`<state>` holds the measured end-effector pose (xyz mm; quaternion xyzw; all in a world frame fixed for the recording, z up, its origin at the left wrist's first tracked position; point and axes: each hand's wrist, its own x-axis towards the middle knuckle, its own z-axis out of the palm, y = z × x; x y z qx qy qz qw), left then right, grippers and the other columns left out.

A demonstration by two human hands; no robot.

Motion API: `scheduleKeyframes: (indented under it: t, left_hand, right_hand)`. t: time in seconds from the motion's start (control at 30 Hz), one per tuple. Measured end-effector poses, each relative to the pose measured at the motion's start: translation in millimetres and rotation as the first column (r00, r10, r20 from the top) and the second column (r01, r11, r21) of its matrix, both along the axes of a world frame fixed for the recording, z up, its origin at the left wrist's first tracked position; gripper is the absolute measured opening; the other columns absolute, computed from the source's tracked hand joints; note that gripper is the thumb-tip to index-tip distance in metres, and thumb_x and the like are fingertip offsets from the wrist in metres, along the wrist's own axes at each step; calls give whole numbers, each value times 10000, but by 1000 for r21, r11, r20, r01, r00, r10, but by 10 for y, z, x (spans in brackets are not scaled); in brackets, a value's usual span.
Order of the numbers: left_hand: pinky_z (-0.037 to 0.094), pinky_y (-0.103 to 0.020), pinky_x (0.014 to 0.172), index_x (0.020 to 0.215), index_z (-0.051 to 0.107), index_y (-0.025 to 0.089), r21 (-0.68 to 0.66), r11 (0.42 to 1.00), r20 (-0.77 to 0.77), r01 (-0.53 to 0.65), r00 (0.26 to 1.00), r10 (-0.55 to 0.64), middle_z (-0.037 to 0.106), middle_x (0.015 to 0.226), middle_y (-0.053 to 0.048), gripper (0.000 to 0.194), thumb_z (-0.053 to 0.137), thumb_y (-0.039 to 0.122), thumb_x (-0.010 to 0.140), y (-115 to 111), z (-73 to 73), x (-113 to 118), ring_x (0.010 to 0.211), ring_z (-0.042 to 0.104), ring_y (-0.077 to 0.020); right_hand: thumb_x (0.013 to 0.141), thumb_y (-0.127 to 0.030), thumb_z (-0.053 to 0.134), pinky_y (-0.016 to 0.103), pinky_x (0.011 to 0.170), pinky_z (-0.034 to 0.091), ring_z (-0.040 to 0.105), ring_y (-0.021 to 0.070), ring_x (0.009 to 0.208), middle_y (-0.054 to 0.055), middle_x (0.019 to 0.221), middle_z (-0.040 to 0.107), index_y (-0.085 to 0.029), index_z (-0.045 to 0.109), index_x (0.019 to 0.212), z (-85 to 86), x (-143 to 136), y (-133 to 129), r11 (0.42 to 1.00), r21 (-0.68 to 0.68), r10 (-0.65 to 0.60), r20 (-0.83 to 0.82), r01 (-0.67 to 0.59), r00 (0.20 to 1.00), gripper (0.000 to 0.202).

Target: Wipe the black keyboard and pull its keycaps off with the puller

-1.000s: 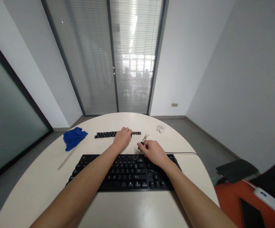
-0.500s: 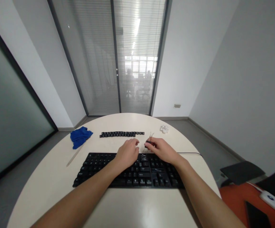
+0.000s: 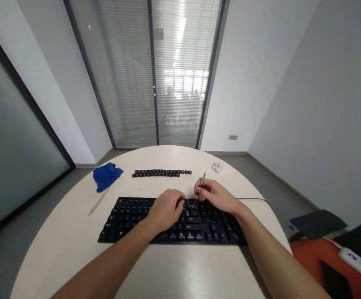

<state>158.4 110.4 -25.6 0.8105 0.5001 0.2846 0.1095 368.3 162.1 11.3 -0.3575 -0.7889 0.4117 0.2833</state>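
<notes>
My right hand (image 3: pixel 209 192) is closed around a slender tool that looks like a wire keycap puller (image 3: pixel 202 180). Its upper end points up and away, and its thin lower end meets the upper right part of the black keyboard (image 3: pixel 194 226). My left hand (image 3: pixel 168 208) rests over the keyboard's middle, fingers loosely curved and thumb apart from them. Nothing shows between them, though the palm side is hidden. Beyond the keyboard, several loose black keycaps (image 3: pixel 157 173) lie in two neat rows. Both forearms cover part of the keys.
A crumpled blue cloth (image 3: pixel 106 176) lies at the table's far left, on the end of a pale thin stick (image 3: pixel 98 202). White crumpled material (image 3: pixel 217 167) sits at the far right. The keyboard's cable (image 3: pixel 251 199) runs right across the round table (image 3: pixel 175 272). An orange chair (image 3: pixel 308 255) stands beside it.
My right hand has turned the tool so that its thin end points down onto the keyboard. My left hand stays near the same keys. The view has shifted slightly.
</notes>
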Motion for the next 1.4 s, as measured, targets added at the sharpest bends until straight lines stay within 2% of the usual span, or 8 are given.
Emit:
scheduleKeyframes:
  t: [0.17, 0.4, 0.53, 0.73, 0.83, 0.93, 1.13, 1.4]
  left_hand:
    - [464, -363, 896, 976, 634, 206, -2, 1000, 13, 12, 1000, -12, 678, 992, -44, 131, 512, 206, 928, 15, -7, -1, 973, 579, -219]
    - [468, -373, 894, 975, 642, 208, -12, 1000, 8, 6, 1000, -6, 683, 989, -49, 142, 511, 224, 925, 22, -14, 1, 973, 578, -224]
    - [468, -372, 882, 971, 640, 206, -4, 1000, -2, 9, 1000, -9, 682, 979, -46, 139, 509, 218, 923, 23, -10, -3, 960, 577, -223]
    - [469, -371, 892, 973, 641, 207, -4, 1000, 2, 5, 1000, -5, 684, 974, -49, 139, 514, 208, 915, 33, -16, -5, 961, 580, -224]
    - [471, -369, 891, 975, 643, 207, -5, 1000, -4, 3, 1000, -3, 684, 979, -48, 134, 535, 198, 896, 46, -22, -5, 968, 581, -222]
    - [476, -365, 890, 962, 647, 210, -4, 1000, -9, -5, 1000, 5, 687, 971, -42, 118, 563, 198, 880, 71, -24, -21, 970, 585, -223]
    - [477, -351, 865, 935, 658, 210, 11, 1000, -14, -27, 1000, 27, 692, 952, -30, 112, 550, 207, 906, 114, -18, -76, 948, 599, -212]
    - [475, -343, 870, 935, 668, 211, 5, 1000, 5, -20, 1000, 20, 696, 952, -37, 147, 521, 210, 924, 123, -16, -60, 947, 600, -211]
  right_hand:
    - [863, -266, 543, 275, 677, 489, 590, 147, 666, 0, 737, 609, -166, 592, 874, 0, 16, 21, 1000, -30, -5, 1, 5, 1000, 112]
    - [861, -259, 533, 284, 695, 507, 616, 160, 711, 22, 784, 649, -157, 665, 997, 16, 35, 17, 997, -79, 8, 8, -7, 1000, 215]
    - [895, -264, 474, 285, 708, 503, 625, 162, 736, 38, 836, 665, -152, 691, 1005, 49, 49, 18, 1000, -12, 6, 34, -5, 999, 268]
    - [871, -219, 496, 236, 546, 414, 520, 120, 527, -17, 610, 568, -139, 703, 930, 104, 81, 21, 999, 50, -16, 140, 9, 990, 229]
    - [866, -244, 525, 227, 509, 379, 494, 115, 508, -21, 599, 560, -143, 695, 925, 123, 85, 13, 998, 62, -21, 150, 12, 988, 207]
    - [894, -309, 527, 229, 538, 402, 519, 119, 538, -16, 631, 572, -150, 652, 895, 117, 88, 4, 998, 65, -26, 112, 19, 993, 202]
    - [986, -486, 400, 245, 577, 421, 549, 138, 570, -22, 606, 548, -174, 622, 850, 51, 98, 16, 993, 77, -92, 83, 86, 992, 406]
    - [993, -563, 354, 257, 577, 409, 536, 144, 536, -34, 539, 518, -174, 625, 843, 31, 72, 25, 985, 110, -144, 98, 133, 985, 498]
